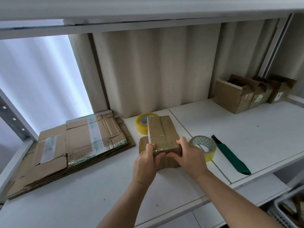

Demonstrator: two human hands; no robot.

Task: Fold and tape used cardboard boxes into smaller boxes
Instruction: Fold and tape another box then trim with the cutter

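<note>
A small taped cardboard box (162, 134) sits in the middle of the white table (98, 186), tilted up on a flatter piece of cardboard beneath it. My left hand (145, 163) grips the box's near left corner. My right hand (189, 155) holds the near right side, thumb pressing the taped front edge. One roll of clear yellow tape (144, 122) lies just behind the box, and a second roll (204, 146) lies to its right.
A stack of flattened used cardboard boxes (69, 148) lies at the left. A green-handled cutter (231, 156) rests right of the second tape roll. Three open small boxes (236, 96) stand at the back right. A basket (286, 211) shows at the lower right.
</note>
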